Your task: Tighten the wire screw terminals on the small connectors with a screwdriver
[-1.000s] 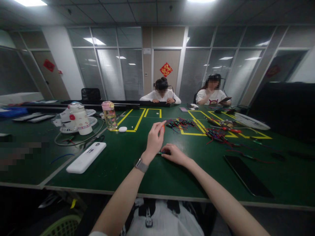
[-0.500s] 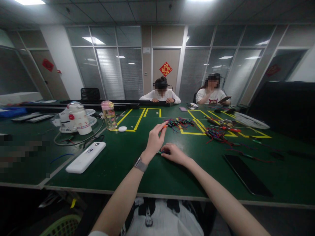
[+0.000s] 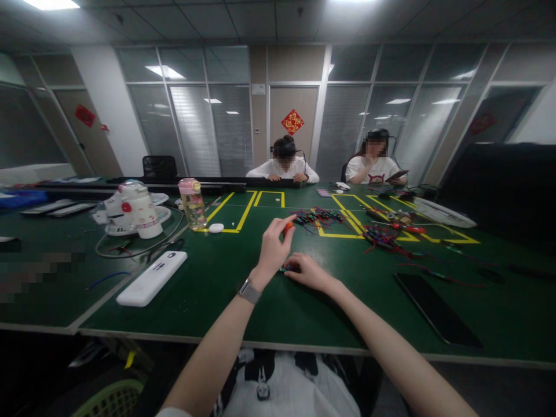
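Observation:
My left hand (image 3: pixel 275 244) is closed around a small orange-ended tool (image 3: pixel 289 228), most of it hidden by the fingers. My right hand (image 3: pixel 307 270) rests low on the table just to the right and nearer to me, its fingertips pinching a small green circuit board (image 3: pixel 284 269). Only one edge of that board shows, below the left hand. Beyond the left fingertips lies a pile of red and black wired boards (image 3: pixel 319 218). Another tangle of wired boards (image 3: pixel 384 237) sits farther right.
On the green table (image 3: pixel 208 289) lie a white power bank (image 3: pixel 152 278) and a black phone (image 3: pixel 436 310). A pink-lidded bottle (image 3: pixel 192 204), a white jug (image 3: pixel 145 211) and a white oval case (image 3: pixel 216 228) stand at left. Red-handled pliers (image 3: pixel 408 228) lie right. Two people sit opposite.
The left hand has shifted very slightly, and a little more of the orange end shows between its fingers. My right hand stays on the small board.

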`<state>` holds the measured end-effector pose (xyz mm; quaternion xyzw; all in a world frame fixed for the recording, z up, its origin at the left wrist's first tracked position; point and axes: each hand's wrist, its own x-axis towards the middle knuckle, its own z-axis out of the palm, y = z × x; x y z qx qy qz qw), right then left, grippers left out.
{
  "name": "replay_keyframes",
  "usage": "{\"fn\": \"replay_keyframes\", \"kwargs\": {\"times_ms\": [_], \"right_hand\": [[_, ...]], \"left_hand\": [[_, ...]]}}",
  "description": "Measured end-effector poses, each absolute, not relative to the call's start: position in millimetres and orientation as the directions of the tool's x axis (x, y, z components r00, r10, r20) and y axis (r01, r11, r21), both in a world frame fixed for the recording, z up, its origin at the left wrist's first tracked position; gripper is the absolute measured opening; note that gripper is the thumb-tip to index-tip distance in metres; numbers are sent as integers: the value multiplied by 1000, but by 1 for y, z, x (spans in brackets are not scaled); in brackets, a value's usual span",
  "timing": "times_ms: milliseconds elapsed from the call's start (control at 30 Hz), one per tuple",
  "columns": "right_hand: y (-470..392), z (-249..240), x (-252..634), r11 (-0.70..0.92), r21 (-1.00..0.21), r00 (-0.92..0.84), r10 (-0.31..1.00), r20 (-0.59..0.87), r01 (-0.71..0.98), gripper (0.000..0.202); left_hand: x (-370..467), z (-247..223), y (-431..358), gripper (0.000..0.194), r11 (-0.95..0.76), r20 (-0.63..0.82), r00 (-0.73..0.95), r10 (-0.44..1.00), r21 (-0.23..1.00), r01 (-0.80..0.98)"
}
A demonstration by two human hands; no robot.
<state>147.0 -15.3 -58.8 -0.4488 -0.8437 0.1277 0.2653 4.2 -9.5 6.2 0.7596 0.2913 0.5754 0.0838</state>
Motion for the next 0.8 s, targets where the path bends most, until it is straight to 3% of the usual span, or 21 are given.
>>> {"fn": "replay_keyframes", "kwargs": {"times_ms": [133,367,567,800], "right_hand": [[-14,-60,147,570,-450,-460,821,338,687,12],[-15,-59,148,570,-457,-463,821,334,682,12],[-15,-59,147,568,-454,-460,823,334,686,12],[-14,-60,147,582,-441,-471,813,343,683,11]], "left_hand": [[4,5,-11,21,-773,827,85,555,476,419],[4,8,-12,29,-816,831,134,540,477,326],[3,7,-11,17,-761,837,33,546,479,438],[4,6,-11,32,-800,815,128,566,505,324]]}}
